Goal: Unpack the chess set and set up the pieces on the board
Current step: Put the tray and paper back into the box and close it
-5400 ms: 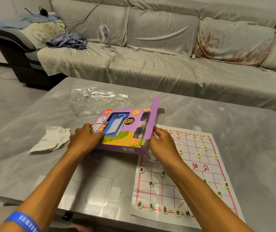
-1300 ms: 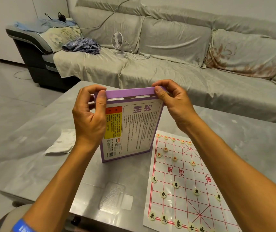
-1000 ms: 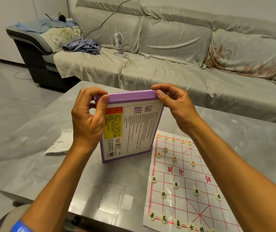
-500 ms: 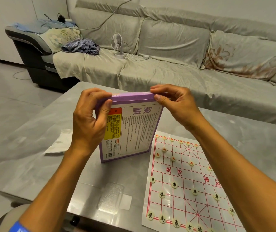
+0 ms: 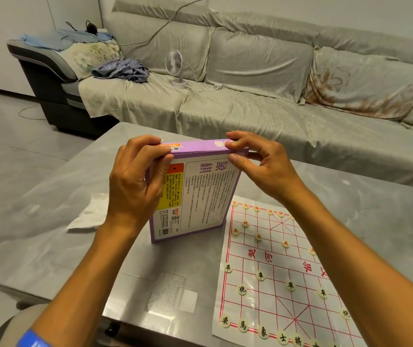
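Pinching upright purple box (image 5: 195, 194) top corners, left hand (image 5: 135, 181), right hand (image 5: 263, 164)

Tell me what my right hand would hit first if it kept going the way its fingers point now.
The right hand points leftward along the top edge of the purple box it pinches, so it would probably meet the left hand gripping the opposite corner first. Depth is hard to judge from one view.
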{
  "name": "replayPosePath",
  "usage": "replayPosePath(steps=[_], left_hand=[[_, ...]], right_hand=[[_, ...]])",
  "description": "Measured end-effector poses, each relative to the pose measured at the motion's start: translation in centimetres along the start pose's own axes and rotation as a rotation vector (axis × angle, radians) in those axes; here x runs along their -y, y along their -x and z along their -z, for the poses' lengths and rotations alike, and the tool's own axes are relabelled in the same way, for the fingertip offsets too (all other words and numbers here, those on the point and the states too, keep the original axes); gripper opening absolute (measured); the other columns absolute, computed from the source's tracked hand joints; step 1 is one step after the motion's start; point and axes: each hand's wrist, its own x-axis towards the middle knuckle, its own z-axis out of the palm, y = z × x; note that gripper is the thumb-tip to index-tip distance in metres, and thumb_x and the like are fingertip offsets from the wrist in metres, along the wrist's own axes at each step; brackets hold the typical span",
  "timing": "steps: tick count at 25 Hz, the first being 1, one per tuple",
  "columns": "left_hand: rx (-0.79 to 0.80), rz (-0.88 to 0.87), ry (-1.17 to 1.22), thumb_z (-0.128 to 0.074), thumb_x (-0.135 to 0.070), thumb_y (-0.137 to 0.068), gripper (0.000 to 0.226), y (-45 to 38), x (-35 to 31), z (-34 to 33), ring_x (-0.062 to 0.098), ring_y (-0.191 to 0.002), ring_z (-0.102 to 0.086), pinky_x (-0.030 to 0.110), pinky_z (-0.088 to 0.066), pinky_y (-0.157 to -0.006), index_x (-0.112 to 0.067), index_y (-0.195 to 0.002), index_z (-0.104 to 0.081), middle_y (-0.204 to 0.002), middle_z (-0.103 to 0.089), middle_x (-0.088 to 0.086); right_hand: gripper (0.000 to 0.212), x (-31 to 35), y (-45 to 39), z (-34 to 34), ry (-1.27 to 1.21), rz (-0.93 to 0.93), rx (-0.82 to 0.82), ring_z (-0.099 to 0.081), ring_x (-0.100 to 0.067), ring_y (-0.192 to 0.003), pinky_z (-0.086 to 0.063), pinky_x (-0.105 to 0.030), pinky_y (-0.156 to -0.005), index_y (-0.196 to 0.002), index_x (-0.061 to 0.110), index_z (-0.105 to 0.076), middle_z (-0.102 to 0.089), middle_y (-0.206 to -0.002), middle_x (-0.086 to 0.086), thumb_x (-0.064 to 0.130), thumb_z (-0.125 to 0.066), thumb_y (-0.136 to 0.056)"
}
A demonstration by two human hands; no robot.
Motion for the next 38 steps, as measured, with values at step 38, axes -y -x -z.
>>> replayPosePath(steps=[38], left_hand=[[0.437, 0.285, -0.223, -0.056, -0.032, -0.087, 0.023, 3.3, 0.3, -0.8, 0.024, -0.097, -0.057, 0.034, -0.046, -0.077, -0.020, -0.105, -0.064, -0.108, -0.063, 0.000]], right_hand=[[0.038, 0.8, 7.8, -6.8, -0.740, -0.991, -0.118, -0.072, -0.028, -0.080, -0.059, -0.042, -0.067, -0.126, 0.028, -0.047, -0.071, -0.101, -0.009, 0.013, -0.057, -0.092]])
